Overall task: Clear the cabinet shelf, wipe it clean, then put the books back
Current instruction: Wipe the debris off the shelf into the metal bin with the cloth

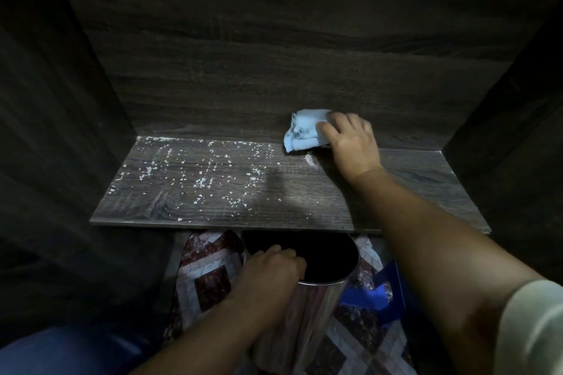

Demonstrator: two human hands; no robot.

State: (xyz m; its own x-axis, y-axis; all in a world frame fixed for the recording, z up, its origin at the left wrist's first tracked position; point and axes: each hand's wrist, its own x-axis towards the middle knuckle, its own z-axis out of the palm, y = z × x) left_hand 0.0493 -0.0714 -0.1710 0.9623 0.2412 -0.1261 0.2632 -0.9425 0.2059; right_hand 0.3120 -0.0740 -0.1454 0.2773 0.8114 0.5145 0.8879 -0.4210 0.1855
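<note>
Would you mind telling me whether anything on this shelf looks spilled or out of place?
Yes: white crumbs lie scattered over the left and middle of the shelf, not yet wiped; the right hand presses a blue cloth at the back.

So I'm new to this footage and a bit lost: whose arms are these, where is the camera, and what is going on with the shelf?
The camera sits on a person's head, looking down at their own bare arms. The right hand presses a crumpled light-blue cloth at the back of a dark wood-grain cabinet shelf. White crumbs cover the shelf's left part; the right part looks clean. No books are in view. Below the shelf edge, the left hand grips the rim of a shiny metal bin standing on a patterned floor.
</note>
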